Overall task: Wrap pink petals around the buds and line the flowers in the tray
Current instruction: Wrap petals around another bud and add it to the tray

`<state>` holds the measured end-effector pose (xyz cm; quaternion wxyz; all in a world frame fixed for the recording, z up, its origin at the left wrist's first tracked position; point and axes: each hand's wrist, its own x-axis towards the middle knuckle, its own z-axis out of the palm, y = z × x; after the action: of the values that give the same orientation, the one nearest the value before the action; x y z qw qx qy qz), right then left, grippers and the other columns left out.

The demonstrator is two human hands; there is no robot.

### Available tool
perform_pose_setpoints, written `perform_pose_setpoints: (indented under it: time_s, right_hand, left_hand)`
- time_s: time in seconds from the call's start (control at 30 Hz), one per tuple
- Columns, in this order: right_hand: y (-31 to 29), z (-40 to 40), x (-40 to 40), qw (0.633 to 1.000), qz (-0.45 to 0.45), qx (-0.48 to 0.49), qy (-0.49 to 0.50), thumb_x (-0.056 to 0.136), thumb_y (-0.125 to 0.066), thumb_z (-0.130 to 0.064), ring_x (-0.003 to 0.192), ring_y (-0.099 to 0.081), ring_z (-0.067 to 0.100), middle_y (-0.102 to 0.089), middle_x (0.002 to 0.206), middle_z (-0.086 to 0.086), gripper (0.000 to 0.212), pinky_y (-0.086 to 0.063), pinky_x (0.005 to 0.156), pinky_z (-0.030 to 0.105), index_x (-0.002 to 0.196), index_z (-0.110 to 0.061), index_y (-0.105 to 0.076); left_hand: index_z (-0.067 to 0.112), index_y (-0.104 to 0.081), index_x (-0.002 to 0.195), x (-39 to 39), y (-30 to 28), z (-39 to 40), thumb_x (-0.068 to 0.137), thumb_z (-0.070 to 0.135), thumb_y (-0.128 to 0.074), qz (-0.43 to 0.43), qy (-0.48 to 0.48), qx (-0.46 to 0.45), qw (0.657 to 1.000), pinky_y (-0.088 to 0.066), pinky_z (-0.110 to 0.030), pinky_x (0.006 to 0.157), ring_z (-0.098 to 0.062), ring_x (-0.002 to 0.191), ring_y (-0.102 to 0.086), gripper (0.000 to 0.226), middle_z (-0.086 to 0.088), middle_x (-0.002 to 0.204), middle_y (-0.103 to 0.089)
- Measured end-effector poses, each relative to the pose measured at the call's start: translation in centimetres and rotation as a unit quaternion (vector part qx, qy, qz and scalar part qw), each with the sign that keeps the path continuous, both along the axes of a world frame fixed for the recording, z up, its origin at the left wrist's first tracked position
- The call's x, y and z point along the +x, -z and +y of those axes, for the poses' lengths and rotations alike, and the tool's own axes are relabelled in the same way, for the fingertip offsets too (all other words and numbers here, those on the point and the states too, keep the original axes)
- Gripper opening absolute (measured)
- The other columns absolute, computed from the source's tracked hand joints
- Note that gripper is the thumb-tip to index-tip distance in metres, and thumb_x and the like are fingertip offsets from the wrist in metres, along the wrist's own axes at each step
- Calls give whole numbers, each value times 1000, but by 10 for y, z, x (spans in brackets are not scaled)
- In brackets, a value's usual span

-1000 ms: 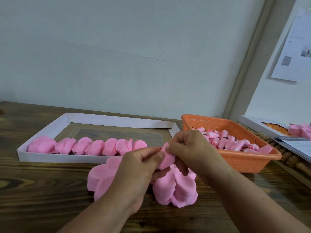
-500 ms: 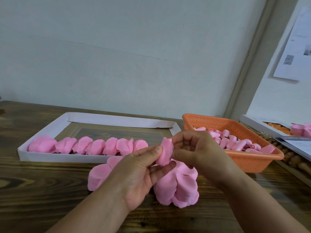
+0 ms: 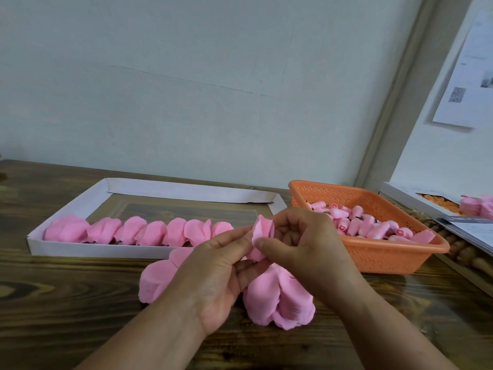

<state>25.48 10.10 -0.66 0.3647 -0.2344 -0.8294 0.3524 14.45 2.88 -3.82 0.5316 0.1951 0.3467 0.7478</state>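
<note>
Your left hand (image 3: 213,265) and right hand (image 3: 301,244) both pinch the small pink paper flower with its bud inside (image 3: 262,237), held just in front of the shallow white cardboard tray (image 3: 80,248). Half a second ago your right fingers worked at its top; now your right thumb presses the petal's lower edge, so the wrap looks nearly closed. Below your hands, nearer you than the tray, lie two stacks of loose pink paper petals (image 3: 277,297). In the tray, a row of finished pink flowers (image 3: 138,232) lines the near wall, with space at its right end. Right of the tray, the orange perforated plastic basket (image 3: 386,259) holds many pink rolled buds (image 3: 365,225).
</note>
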Motion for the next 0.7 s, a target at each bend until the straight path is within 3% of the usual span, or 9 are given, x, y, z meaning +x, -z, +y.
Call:
perform_pose_setpoints:
  time_s: [0.13, 0.27, 0.4, 0.7]
  right_hand:
    - [-2, 0, 2, 1000, 11, -3, -12, 80, -62, 1, 44, -47, 4, -54, 45, -9, 24, -41, 46, 18, 64, -17, -62]
    - [-4, 3, 6, 997, 38, -53, -37, 83, -51, 10, 40, -49, 5, -55, 43, -4, 22, -42, 46, 15, 73, -2, -66]
    - [-3, 3, 7, 994, 57, -75, -46, 84, -55, 7, 40, -49, 6, -54, 43, -2, 17, -41, 45, 17, 73, -1, -65]
    - [-3, -1, 6, 993, 59, -75, -66, 82, -63, 4, 42, -54, 1, -60, 47, -7, 17, -41, 45, 12, 71, -9, -64]
  left_hand:
    - [-5, -74, 85, -1, -1, 0, 73, 7, -62, 0, 10, 0, 1000, -61, -33, 66, -27, 78, -73, 21, -23, 93, -72]
    - [-9, -71, 95, -2, 0, 0, 81, 5, -60, -3, 13, 7, 1000, -61, -34, 70, -32, 89, -71, 23, -26, 98, -71]
    - [-9, -72, 90, -2, -1, -1, 69, 10, -63, -4, 14, 13, 1000, -61, -32, 66, -28, 84, -72, 29, -25, 97, -71]
    - [-9, -71, 93, -1, -2, -2, 70, 10, -63, 2, 15, 11, 1000, -61, -32, 68, -28, 85, -72, 31, -27, 100, -70]
